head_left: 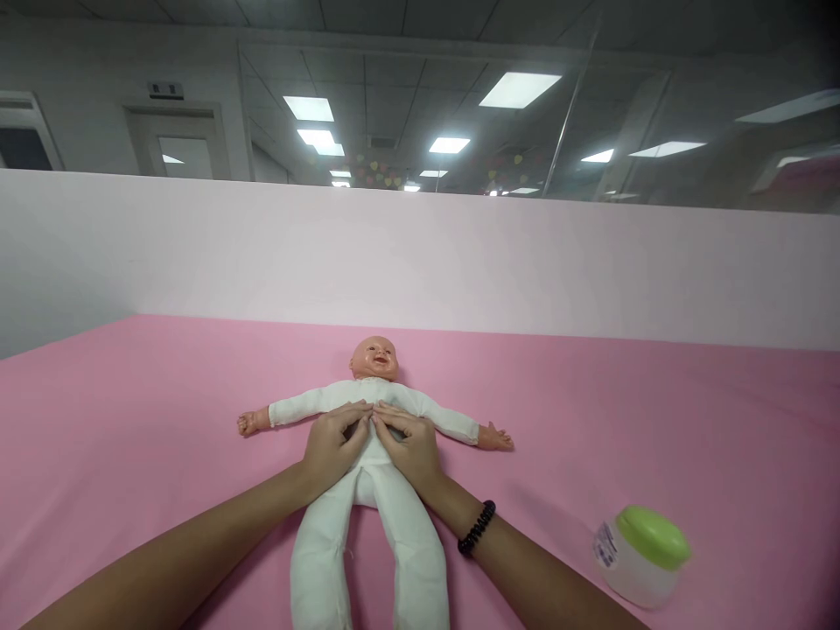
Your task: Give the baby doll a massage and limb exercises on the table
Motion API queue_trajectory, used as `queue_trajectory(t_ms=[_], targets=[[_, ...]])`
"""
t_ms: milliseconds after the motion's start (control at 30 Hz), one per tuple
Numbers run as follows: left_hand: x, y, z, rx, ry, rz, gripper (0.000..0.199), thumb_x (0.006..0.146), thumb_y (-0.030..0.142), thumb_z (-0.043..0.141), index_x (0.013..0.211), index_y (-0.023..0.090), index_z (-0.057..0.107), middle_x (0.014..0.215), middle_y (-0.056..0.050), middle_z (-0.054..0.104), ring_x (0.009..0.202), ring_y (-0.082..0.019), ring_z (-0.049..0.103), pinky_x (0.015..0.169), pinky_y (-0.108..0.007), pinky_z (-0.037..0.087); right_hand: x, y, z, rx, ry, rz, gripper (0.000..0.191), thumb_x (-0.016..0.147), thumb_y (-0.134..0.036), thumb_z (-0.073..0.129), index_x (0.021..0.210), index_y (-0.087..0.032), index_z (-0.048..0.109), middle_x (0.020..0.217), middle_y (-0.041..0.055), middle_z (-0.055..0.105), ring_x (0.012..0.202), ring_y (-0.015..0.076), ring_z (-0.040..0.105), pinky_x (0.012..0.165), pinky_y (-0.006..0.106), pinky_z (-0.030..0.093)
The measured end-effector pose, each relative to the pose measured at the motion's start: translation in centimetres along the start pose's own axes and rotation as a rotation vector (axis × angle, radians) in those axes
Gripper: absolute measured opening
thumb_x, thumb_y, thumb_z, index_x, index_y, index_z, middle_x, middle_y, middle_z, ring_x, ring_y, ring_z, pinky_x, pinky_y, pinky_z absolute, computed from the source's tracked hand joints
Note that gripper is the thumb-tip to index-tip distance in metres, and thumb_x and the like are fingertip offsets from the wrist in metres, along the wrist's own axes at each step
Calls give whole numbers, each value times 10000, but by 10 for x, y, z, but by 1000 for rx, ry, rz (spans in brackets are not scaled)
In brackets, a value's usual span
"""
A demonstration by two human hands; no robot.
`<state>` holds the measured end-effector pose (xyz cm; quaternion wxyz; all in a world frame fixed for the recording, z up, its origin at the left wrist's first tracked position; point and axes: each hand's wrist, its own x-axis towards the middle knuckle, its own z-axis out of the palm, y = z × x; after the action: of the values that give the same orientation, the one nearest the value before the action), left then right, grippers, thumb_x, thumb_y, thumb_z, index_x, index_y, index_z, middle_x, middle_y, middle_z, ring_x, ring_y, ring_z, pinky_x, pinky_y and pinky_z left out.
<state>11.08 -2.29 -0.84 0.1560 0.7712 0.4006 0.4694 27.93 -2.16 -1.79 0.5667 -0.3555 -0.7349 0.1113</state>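
A baby doll (381,484) with a white cloth body lies on its back, arms spread out and legs toward me. On the left side of its chest rests my left hand (333,446). My right hand (412,444) lies on the right side, and the fingertips of both hands come together near the middle of the chest. Each hand is open, with the fingers stretched out over the cloth and the thumb set apart below them. Neither hand grips anything. The palms and part of the doll's torso under them are hidden.
A pink sheet (577,411) covers the surface under the doll. A plastic jar (640,560) with a green lid stands at the lower right, beyond my right forearm. Behind the surface runs a low white wall (420,258) with glass panels above it.
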Motion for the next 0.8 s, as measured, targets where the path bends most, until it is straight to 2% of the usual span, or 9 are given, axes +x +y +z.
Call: queue_trajectory(t_ms=[67,133,267,367,467,800], targets=[[1,0,-1,-1,-29,47,347,960,289,477,1158,194,745,1199,-53,730,1209,-221,647,1138,-432,449,0,2,-1,5,-40,-13,258,924,-234,564,1049,-211,788,1069,61,757,1117,258,698,1060,470,525],[3,-1,-1,31,-88,55,389,959,271,457,1246,176,702,1298,-67,679,1289,-225,590,1178,-452,398,2,4,-2,-24,-104,9,315,930,-244,538,1148,-177,757,1172,89,723,1230,275,633,1111,509,471],[8,1,-1,182,-236,1,527,970,287,404,1457,116,511,1535,-102,448,1477,-240,357,1248,-489,248,7,5,-5,-98,-266,97,469,928,-242,507,1366,-111,613,1434,141,544,1404,284,464,1206,532,329],[11,5,-1,282,-297,-90,590,982,313,360,1531,99,387,1612,-103,303,1529,-256,220,1259,-523,166,10,3,-7,-147,-364,164,528,959,-268,473,1474,-154,498,1539,105,427,1490,272,321,1246,544,215],[12,9,-2,323,-334,-151,621,986,326,335,1558,84,321,1637,-106,224,1540,-258,166,1261,-522,129,11,1,-8,-195,-411,205,549,985,-300,438,1523,-190,427,1589,65,352,1531,267,209,1253,556,152],[10,7,-1,296,-304,-145,611,981,342,338,1550,122,362,1633,-112,233,1537,-256,187,1251,-519,140,11,2,-7,-200,-412,218,563,984,-314,422,1529,-170,418,1596,66,345,1529,254,219,1258,525,147]])
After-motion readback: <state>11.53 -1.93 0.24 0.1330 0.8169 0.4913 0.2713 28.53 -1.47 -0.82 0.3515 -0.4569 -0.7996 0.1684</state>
